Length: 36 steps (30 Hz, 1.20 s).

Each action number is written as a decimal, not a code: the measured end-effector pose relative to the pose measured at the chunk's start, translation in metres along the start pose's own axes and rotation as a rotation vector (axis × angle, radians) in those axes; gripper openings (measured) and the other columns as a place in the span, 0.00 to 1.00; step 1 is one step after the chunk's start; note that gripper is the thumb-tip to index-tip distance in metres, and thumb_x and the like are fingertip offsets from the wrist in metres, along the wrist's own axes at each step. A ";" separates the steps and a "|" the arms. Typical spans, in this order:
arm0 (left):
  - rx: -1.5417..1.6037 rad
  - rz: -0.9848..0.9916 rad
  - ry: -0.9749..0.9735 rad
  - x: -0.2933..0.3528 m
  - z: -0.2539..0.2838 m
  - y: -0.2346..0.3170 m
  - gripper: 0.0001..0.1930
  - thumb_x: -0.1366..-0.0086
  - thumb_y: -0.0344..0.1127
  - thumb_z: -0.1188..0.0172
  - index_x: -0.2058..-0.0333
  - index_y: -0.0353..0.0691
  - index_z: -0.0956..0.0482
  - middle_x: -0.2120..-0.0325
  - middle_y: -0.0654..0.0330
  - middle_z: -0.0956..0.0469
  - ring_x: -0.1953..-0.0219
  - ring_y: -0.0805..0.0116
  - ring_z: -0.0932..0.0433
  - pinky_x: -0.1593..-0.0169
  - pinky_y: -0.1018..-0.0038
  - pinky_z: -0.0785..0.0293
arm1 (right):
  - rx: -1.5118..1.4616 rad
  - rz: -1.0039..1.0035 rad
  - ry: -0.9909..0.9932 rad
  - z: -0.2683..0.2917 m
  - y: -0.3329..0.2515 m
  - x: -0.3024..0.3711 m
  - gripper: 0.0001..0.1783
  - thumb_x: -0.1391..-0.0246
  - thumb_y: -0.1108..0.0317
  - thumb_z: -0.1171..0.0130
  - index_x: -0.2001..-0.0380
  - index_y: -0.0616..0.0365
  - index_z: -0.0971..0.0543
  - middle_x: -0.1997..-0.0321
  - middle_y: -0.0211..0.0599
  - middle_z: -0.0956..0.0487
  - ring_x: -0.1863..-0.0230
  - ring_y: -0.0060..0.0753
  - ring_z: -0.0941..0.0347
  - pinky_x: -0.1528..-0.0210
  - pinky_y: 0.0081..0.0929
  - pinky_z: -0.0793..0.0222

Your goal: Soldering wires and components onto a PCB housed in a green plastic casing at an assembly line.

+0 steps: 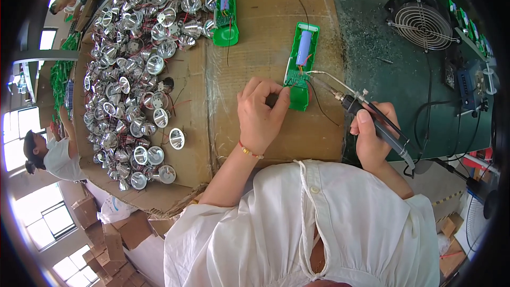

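Cardboard (265,37) covers part of a green worktable (366,42), with two hands working at an open green case (299,99).

On the left, the left hand (259,109) bends its fingers inward, thumb tip at the case's lower left edge; whether it grips the case or only steadies it, I cannot tell. The right hand (373,146) is closed around a soldering iron (392,139), whose tip points left to the circuit board (295,78), just below a purple battery (303,48). So the case lies between the hands, slightly beyond them. Farther left, shiny lamp cups (127,79) crowd a cardboard box (187,167).
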<state>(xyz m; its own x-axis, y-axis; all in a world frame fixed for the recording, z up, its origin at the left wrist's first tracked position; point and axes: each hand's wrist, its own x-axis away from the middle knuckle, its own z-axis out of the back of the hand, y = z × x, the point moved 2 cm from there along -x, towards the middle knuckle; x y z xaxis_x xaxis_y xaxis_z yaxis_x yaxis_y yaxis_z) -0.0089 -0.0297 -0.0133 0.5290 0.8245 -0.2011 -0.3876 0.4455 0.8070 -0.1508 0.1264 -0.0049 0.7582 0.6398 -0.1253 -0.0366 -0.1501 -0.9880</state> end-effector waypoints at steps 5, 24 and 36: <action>-0.018 0.005 -0.005 0.001 -0.002 -0.001 0.05 0.49 0.31 0.38 0.79 0.41 0.26 0.77 0.63 0.26 0.73 0.65 0.28 0.65 0.70 0.38 | 0.007 0.033 -0.009 0.006 0.007 0.001 0.09 0.50 0.73 0.41 0.70 0.63 0.31 0.78 0.34 0.27 0.81 0.18 0.31 0.79 0.16 0.34; -0.226 0.058 -0.352 -0.107 -0.047 0.015 0.10 0.50 0.40 0.41 0.79 0.39 0.22 0.84 0.54 0.24 0.80 0.55 0.24 0.73 0.65 0.28 | 0.195 0.021 0.074 0.062 0.032 -0.020 0.10 0.52 0.72 0.40 0.70 0.63 0.30 0.75 0.37 0.26 0.76 0.22 0.31 0.74 0.19 0.35; -0.560 -0.118 -0.367 -0.341 -0.093 -0.002 0.20 0.58 0.51 0.37 0.71 0.41 0.21 0.69 0.53 0.23 0.63 0.57 0.24 0.57 0.67 0.28 | 0.107 -0.120 0.062 0.059 0.031 -0.025 0.11 0.53 0.72 0.38 0.71 0.62 0.30 0.78 0.34 0.26 0.79 0.19 0.32 0.75 0.20 0.35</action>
<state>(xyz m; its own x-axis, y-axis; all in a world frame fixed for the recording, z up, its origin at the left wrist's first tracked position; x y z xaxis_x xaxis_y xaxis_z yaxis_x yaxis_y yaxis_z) -0.2584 -0.2795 0.0018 0.7757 0.6310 0.0111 -0.5913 0.7204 0.3625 -0.2091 0.1501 -0.0373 0.7999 0.6002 -0.0035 -0.0098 0.0074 -0.9999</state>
